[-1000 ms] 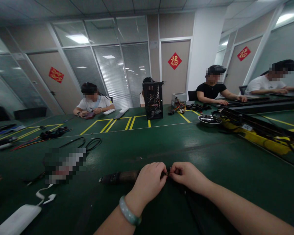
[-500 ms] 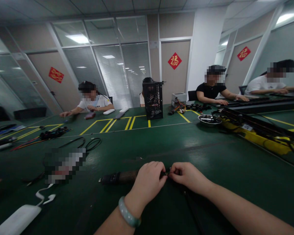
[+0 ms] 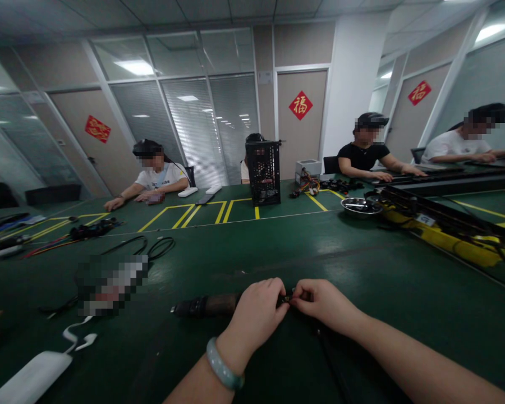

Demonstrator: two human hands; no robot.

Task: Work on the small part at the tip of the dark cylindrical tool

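A dark electric screwdriver (image 3: 219, 304) with a brownish grip lies on the green table, its tip pointing left. My left hand (image 3: 256, 314) is closed around its right end, thumb and fingers curled together there. Just beside it, my right hand (image 3: 320, 303) pinches something small and dark against that end; the fingers hide most of it. The two sets of fingertips almost meet. Below my right hand a black cable (image 3: 330, 359) runs down towards the near edge; whether it joins the pinched piece cannot be seen.
To the left lie a white power bank-like block (image 3: 31, 379) with a white cable, and a blurred-out item (image 3: 113, 283). Farther off stand a black computer case (image 3: 266, 174), a power supply (image 3: 308, 167), a metal bowl (image 3: 361, 206) and a yellow-based rail (image 3: 454, 235). Several people sit around.
My hands stay almost in place at the screwdriver's end. Across the table, the person at left has shifted their arms slightly.
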